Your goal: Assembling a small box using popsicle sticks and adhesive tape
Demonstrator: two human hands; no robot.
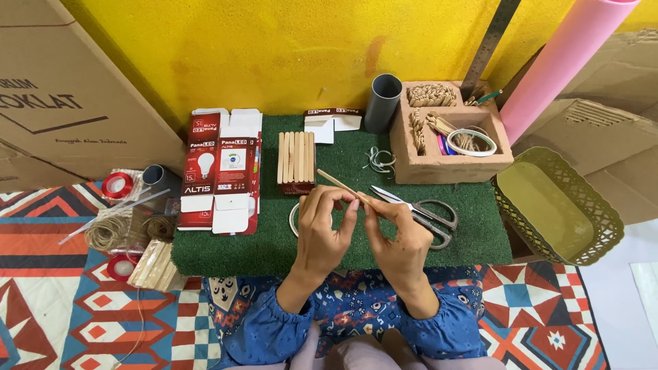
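My left hand (pixel 322 229) and my right hand (pixel 401 240) meet above the green turf mat (pixel 473 233), both pinching a thin wooden stick (pixel 336 181) that points up to the left. A partly hidden white ring (pixel 294 220) lies under my left hand. Just beyond the stick sits a small box of flat wooden sticks glued side by side (pixel 296 159). Metal scissors (pixel 421 210) lie right of my right hand.
Flattened red and white cartons (pixel 219 171) lie left on the mat. A brown tray of craft bits (pixel 449 133), grey tube (pixel 382 101), pink roll (pixel 562 62) and olive basket (pixel 556 205) stand right. Twine (pixel 110 231), red tape rolls (pixel 116 185) and loose sticks (pixel 154 264) lie left.
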